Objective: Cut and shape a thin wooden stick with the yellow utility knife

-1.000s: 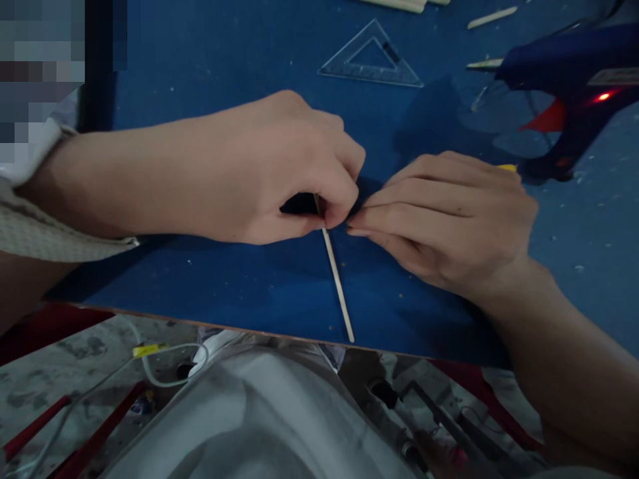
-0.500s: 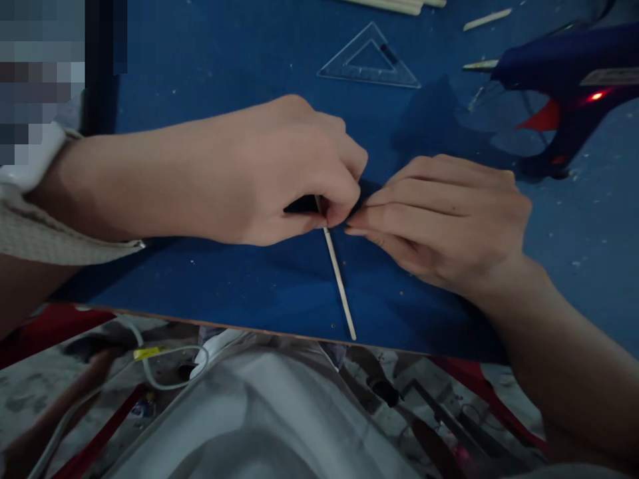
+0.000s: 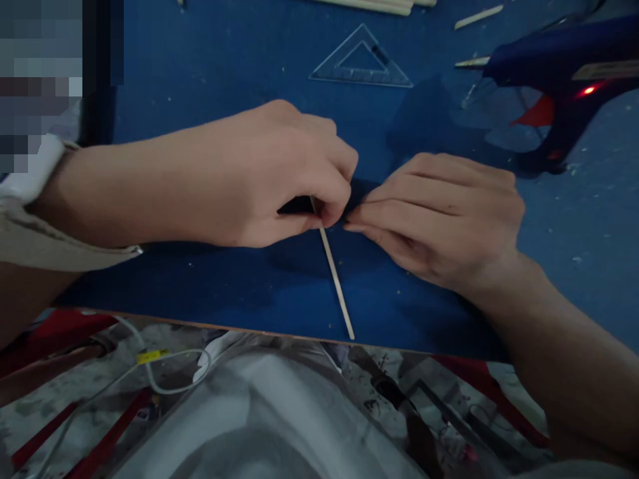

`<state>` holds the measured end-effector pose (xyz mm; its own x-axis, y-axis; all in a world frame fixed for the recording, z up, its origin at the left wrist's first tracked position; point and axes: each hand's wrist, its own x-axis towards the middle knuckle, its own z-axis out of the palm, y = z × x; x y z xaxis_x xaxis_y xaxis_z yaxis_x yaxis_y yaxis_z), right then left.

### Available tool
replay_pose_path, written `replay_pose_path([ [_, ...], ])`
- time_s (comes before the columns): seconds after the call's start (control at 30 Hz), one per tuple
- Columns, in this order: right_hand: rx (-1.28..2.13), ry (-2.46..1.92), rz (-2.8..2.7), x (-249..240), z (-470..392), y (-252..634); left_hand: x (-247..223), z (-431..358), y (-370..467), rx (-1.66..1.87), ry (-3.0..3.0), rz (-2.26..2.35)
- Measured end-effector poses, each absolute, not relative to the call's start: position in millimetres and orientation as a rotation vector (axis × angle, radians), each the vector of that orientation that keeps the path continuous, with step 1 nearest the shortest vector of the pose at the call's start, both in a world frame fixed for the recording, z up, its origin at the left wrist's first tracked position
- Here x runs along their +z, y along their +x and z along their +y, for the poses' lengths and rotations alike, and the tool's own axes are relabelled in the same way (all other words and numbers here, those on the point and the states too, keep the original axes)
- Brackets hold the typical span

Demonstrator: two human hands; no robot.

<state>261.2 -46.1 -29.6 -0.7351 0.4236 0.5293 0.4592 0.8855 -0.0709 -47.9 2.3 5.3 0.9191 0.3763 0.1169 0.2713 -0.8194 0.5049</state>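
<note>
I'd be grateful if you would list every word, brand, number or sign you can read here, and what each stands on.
No text can be read for certain.
Pale label on the glue gun: too blurred to read.
Set square: marks along its lower edge, too small to read.
Yellow tag on the pale cable: any print is too blurred to read.

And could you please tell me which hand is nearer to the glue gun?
Right: in the picture, the right hand is below and left of the glue gun. The left hand is farther left, pinching a thin stick.
</note>
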Motion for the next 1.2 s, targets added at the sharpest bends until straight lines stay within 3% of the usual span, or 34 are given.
replay_pose_path([
  [1.2, -0.039, -0.568, -2.559, -14.3, -55.5, 257.6, 3.8, 5.4, -53.7, 0.327, 2.568, 0.42],
])
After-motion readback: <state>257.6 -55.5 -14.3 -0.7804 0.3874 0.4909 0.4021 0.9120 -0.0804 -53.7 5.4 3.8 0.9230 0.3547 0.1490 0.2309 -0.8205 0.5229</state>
